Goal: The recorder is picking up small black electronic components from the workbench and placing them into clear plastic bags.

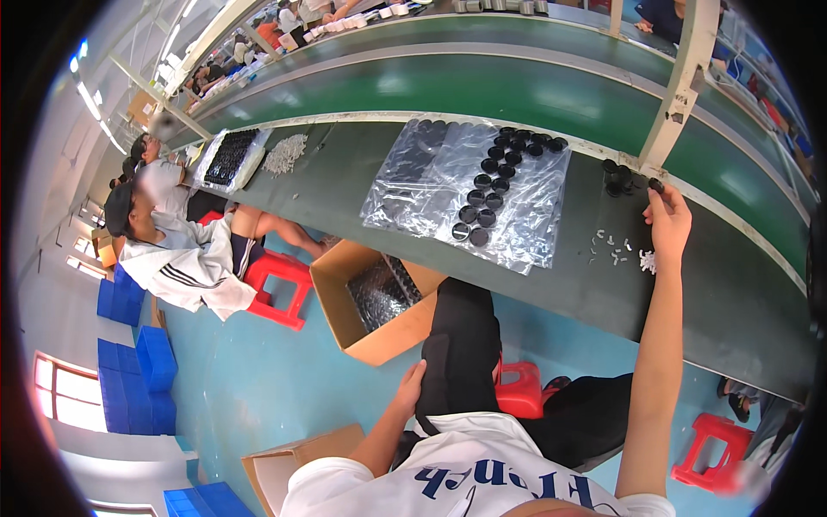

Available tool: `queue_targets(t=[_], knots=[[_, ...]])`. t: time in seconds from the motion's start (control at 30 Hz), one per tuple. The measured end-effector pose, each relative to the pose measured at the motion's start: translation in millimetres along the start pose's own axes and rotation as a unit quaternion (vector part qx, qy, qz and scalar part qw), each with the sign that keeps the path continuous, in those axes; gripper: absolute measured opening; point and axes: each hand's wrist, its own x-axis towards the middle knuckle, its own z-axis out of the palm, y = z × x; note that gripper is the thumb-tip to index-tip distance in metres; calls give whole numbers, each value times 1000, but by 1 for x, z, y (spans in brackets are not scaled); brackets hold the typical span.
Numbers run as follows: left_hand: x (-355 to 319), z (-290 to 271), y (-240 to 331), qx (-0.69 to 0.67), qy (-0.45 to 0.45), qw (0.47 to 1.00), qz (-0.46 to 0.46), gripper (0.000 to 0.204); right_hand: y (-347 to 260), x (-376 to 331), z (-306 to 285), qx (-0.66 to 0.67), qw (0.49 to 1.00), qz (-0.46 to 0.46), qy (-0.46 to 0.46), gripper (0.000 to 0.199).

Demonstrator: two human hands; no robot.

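My right hand reaches to the far right of the bench, its fingers pinched on a small round black cap. Just left of it sits a small cluster of black caps. Nearer me, by my right wrist, lie small white pieces, some piled and some scattered. Beside my thigh hangs my left hand, its fingers mostly hidden. In the middle of the bench, black caps stand in rough rows on clear plastic bags; more dark round shapes show through the plastic at the back left.
A cardboard box with bubble wrap stands on the floor below the bench. A green conveyor runs behind a metal post. At left, a seated co-worker is near a tray of black parts and a white heap.
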Motion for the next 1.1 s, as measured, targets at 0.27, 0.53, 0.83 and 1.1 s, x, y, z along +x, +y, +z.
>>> queue_targets(t=[0.27,0.53,0.83,1.1], knots=[[2,-6,-10,-16,-11,999,36,56,0,-1,0,3,1000,4,-10,23],[-7,5,1,-13,-11,999,48,56,4,2,-2,10,1000,6,-15,23],[-10,6,1,-41,-9,998,49,57,6,2,-3,7,1000,2,-20,22],[-5,4,-3,26,-2,996,82,55,5,1,-2,-4,1000,-8,-21,20]])
